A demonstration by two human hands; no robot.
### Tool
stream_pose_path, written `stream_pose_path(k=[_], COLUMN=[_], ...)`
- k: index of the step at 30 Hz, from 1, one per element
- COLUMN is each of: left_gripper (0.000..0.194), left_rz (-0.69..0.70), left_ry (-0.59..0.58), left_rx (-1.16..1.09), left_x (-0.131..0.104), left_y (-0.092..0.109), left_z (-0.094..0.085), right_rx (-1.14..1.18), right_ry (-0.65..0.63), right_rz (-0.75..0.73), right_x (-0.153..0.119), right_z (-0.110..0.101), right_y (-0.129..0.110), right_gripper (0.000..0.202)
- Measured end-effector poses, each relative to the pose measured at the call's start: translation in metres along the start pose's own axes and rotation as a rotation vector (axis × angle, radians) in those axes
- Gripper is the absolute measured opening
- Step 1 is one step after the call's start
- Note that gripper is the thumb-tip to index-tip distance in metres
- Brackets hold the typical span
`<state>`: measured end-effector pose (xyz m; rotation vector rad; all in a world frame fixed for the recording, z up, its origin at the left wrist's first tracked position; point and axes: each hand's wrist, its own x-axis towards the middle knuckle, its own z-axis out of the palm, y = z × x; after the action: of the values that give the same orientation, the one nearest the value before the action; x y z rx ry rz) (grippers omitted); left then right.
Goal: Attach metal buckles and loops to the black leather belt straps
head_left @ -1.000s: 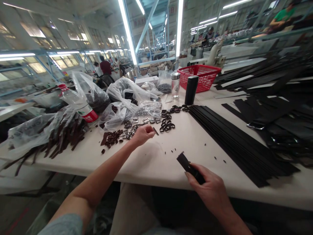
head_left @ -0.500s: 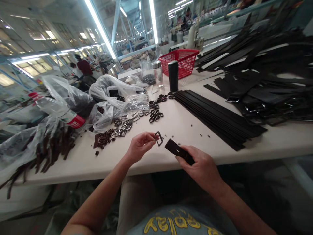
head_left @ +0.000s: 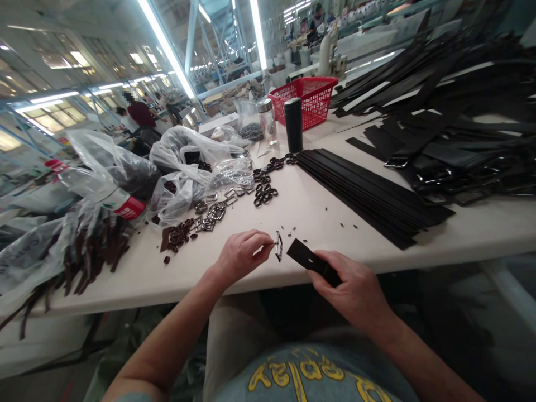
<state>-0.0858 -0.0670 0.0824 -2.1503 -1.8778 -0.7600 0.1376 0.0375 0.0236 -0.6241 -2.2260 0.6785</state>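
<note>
Between the thumb and fingers of my left hand (head_left: 245,254) is a metal belt buckle (head_left: 278,247), seen nearly edge-on above the table's front part. My right hand (head_left: 349,282) is closed around a dark belt strap (head_left: 307,257). The strap's flat end, with a small slot in it, points toward the buckle; a short gap separates the two. Most of the strap is hidden in and behind my fingers. A few tiny dark bits (head_left: 292,231) lie on the table just beyond.
Loose buckles (head_left: 215,211), black loops (head_left: 264,194) and brown loops (head_left: 178,234) lie left of centre. A row of black straps (head_left: 360,192) is at right, before a pile of buckled belts (head_left: 444,145). Behind stand a dark tumbler (head_left: 293,125), a glass bottle (head_left: 268,125) and a red basket (head_left: 320,103).
My left hand has moved slightly right and turned the buckle from showing its open frame to nearly edge-on. My right hand and the strap have shifted a little right and down.
</note>
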Motion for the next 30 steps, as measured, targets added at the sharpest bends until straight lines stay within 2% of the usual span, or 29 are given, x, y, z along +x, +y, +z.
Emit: stream_pose_path(k=[4, 8, 12, 17, 22, 27, 30], left_gripper=[0.018, 0.015, 0.015, 0.017, 0.019, 0.022, 0.023], left_rz=[-0.016, -0.029, -0.122, -0.313, -0.491, -0.715, -0.752], left_ry=[-0.084, 0.007, 0.012, -0.107, -0.221, -0.155, -0.148], left_rx=[0.140, 0.039, -0.122, -0.395, -0.650, -0.943, -1.002], left_x=[0.005, 0.008, 0.004, -0.002, -0.002, -0.005, -0.007], left_y=[-0.005, 0.002, 0.013, 0.019, 0.018, 0.020, 0.029], left_z=[0.001, 0.001, 0.003, -0.001, 0.000, 0.012, 0.021], right_rx=[0.095, 0.111, -0.010, -0.085, -0.139, -0.143, -0.121], right_ry=[-0.089, -0.219, -0.164, -0.105, -0.094, -0.060, -0.065], right_rz=[-0.009, -0.024, 0.008, -0.011, -0.031, -0.040, -0.040], right_x=[-0.002, -0.001, -0.001, -0.005, -0.005, -0.002, -0.001], right_z=[-0.007, -0.005, 0.004, 0.007, 0.008, 0.010, 0.012], right_y=[-0.010, -0.021, -0.017, -0.009, -0.011, -0.015, -0.017], right_gripper=[0.020, 0.020, 0.018, 0.016, 0.014, 0.015, 0.013])
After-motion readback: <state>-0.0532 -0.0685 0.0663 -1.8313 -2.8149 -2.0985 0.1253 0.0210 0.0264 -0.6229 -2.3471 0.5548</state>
